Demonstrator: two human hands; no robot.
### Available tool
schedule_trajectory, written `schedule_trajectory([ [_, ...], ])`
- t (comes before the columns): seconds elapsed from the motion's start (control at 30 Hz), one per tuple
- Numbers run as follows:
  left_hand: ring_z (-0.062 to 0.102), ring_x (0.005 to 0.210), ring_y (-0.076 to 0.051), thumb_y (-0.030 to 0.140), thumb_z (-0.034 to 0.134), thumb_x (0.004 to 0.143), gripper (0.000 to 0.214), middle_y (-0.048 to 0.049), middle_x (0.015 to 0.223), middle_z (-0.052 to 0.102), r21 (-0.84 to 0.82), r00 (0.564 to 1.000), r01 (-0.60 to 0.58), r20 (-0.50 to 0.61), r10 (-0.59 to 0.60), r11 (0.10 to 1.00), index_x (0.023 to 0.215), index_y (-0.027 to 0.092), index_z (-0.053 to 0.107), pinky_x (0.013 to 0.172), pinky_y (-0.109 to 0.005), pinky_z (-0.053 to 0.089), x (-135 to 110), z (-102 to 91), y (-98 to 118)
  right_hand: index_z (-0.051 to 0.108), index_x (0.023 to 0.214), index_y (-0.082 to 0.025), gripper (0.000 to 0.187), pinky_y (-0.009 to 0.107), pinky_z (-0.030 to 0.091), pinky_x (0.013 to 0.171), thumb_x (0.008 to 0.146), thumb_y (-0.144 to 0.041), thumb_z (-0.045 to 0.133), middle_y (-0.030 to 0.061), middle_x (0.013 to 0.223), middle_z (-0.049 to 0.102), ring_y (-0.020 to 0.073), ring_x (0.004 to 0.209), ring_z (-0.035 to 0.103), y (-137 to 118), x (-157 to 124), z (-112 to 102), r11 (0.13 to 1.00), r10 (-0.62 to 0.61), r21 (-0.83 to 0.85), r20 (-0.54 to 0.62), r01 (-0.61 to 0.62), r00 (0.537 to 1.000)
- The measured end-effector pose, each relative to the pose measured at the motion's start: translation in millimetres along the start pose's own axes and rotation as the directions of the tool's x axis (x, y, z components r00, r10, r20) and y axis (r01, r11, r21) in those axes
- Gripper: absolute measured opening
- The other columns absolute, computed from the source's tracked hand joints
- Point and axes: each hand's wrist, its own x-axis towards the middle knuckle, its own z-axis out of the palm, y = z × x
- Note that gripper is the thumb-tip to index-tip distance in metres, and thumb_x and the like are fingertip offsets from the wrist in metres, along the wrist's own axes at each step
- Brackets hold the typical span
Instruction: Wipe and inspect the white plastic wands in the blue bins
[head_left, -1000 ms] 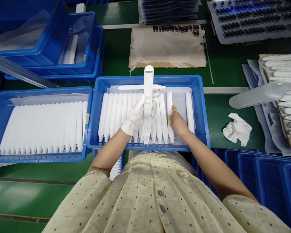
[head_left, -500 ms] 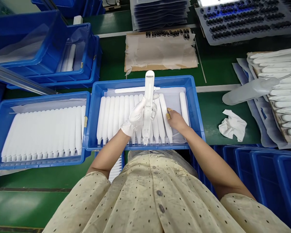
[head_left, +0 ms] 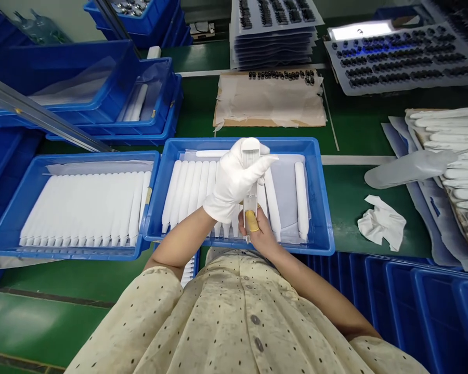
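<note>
Two hands work over a rectangular blue plastic tray point(head_left: 234, 143) on a green counter point(head_left: 347, 197); all positions are given relative to this tray. A translucent rectangular plastic casing point(head_left: 250, 200) stands nearly upright over the tray's near half, held by both hands. The white-gloved left hand point(head_left: 234, 179) has a closed grip around its upper part, hiding much of it. The bare right hand point(head_left: 259, 228) has a closed grip on its lower part, with a yellow finger cot point(head_left: 251, 221) against the casing. Inside the tray, white tapered rods point(head_left: 191, 195) lie side by side, those behind the hands partly hidden. Left of the tray, a second blue tray point(head_left: 74, 155) holds a similar row of white rods point(head_left: 81, 208). Right of the tray lie a crumpled white cloth point(head_left: 382, 222) and a grey translucent tube point(head_left: 405, 169). Beyond the tray, a plastic-covered cardboard sheet point(head_left: 271, 101) carries small black parts. A small yellowish tag point(head_left: 148, 195) on the second tray's rim is too small to read.
</note>
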Motion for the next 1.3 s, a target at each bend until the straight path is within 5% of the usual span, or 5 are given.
schedule_trajectory([
  [0.43, 0.070, 0.078, -0.021, 0.064, 0.049, 0.104, 0.059, -0.0053, 0.073, 0.068, 0.109, 0.995, -0.074, -0.057, 0.080, 0.991, 0.072, 0.020, 0.074, 0.076, -0.037, 0.056, 7, -5.4, 0, 0.044, 0.103, -0.027, 0.045, 0.028, 0.040, 0.047, 0.101, -0.072, 0.040, -0.0055, 0.073, 0.052, 0.0102, 0.046, 0.042, -3, -12, 6, 0.996, 0.048, 0.073, -0.005, -0.048, 0.999],
  [0.57, 0.070, 0.085, -0.021, 0.061, 0.064, 0.098, 0.045, -0.0035, 0.079, 0.070, 0.187, 0.986, -0.158, -0.027, 0.166, 0.970, 0.077, 0.022, 0.075, 0.085, -0.037, 0.056, 3, -6.8, -2, 0.045, 0.101, -0.026, 0.043, 0.027, 0.040, 0.049, 0.103, -0.069, 0.040, -0.0058, 0.070, 0.051, 0.0100, 0.048, 0.043, 2, -12, 4, 0.999, 0.023, 0.025, -0.054, -0.022, 0.998],
  [0.8, 0.067, 0.071, -0.019, 0.063, 0.059, 0.100, 0.052, -0.0038, 0.067, 0.065, 0.104, 0.994, 0.013, -0.105, -0.002, 0.994, 0.069, 0.022, 0.069, 0.068, -0.033, 0.055, 15, -14.3, -14, 0.049, 0.106, -0.025, 0.043, 0.027, 0.040, 0.049, 0.103, -0.068, 0.045, -0.0043, 0.075, 0.053, 0.0096, 0.049, 0.042, -2, -14, -3, 0.982, 0.106, 0.155, 0.024, -0.109, 0.994],
  [1.03, 0.075, 0.101, -0.020, 0.045, 0.060, 0.101, 0.035, -0.0096, 0.118, 0.077, 0.329, 0.976, 0.037, 0.192, -0.105, 0.944, 0.122, 0.019, 0.071, 0.095, -0.035, 0.059, 29, -29.4, -104, 0.043, 0.152, -0.018, 0.064, 0.031, 0.054, 0.062, 0.099, -0.054, 0.046, 0.0039, 0.092, 0.060, 0.0165, 0.066, 0.054, -3, -4, -89, 0.959, 0.199, -0.128, -0.338, -0.254, 0.920],
  [1.3, 0.045, 0.154, -0.027, 0.041, 0.036, 0.109, 0.057, -0.0153, 0.164, 0.050, 0.584, 0.729, -0.480, 0.681, -0.074, 0.654, 0.157, 0.014, 0.050, 0.132, -0.048, 0.031, -15, 3.4, -176, 0.017, 0.169, -0.003, 0.073, 0.047, 0.058, 0.101, 0.102, -0.026, 0.036, 0.0258, 0.145, 0.062, 0.0321, 0.108, 0.074, -11, 6, -115, 0.539, 0.385, -0.699, -0.291, -0.469, 0.876],
])
